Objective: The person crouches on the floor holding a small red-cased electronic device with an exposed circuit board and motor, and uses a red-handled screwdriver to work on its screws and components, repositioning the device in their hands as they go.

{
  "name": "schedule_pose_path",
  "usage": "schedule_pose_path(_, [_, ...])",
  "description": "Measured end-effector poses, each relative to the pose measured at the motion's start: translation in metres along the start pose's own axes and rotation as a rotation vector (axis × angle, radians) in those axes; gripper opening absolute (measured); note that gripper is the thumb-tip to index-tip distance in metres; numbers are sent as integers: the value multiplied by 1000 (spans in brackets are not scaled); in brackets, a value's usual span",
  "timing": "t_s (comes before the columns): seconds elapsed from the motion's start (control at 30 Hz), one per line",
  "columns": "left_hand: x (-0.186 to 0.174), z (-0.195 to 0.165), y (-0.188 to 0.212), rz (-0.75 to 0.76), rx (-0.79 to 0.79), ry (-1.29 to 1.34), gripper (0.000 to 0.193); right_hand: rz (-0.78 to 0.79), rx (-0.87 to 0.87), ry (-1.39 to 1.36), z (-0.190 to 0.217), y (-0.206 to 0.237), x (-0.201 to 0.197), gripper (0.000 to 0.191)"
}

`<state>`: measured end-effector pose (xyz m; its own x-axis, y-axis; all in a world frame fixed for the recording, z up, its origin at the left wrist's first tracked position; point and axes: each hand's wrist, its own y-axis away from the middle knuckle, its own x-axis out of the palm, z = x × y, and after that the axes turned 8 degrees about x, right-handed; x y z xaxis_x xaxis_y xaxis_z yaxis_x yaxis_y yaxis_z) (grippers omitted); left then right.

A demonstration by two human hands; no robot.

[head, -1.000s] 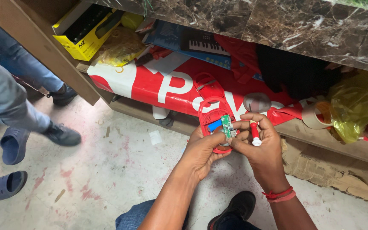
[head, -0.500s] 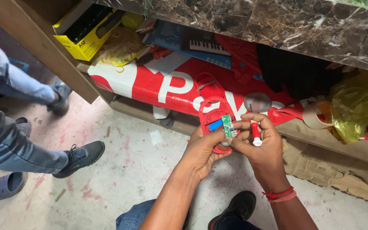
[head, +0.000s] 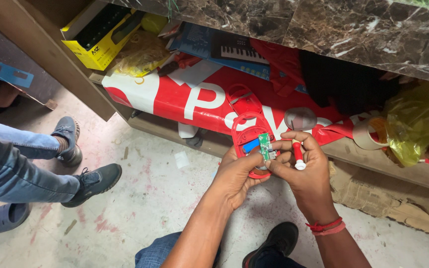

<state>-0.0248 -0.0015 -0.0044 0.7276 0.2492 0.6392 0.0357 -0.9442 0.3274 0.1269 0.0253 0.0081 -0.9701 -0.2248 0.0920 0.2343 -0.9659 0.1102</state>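
the left hand cups the red shell, its board pinched by the right hand, which also grips a screwdriver. the board could slip, held only by fingertips, toward the shelf's front edge.

Just one view here, head cam looking steeply down and slightly forward, pretty close over both hands at centre frame, dark marble-look counter edge running across the top, speckled concrete floor below.
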Motion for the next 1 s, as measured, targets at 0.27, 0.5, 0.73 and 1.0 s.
schedule_pose_path(0.27, [2,-2,1,-5,-4,8,48,-1,1,10,2,1,1,52])
schedule_pose_path(0.5, [1,-1,0,-14,-10,-4,48,1,-19,27,2,0,0,51])
schedule_pose_path(0.73, [-1,1,-2,-13,-22,21,42,3,-12,14,1,0,1,51])
schedule_pose_path(1.0, [0,0,0,5,-13,23,42,9,-26,25,0,-1,0,52])
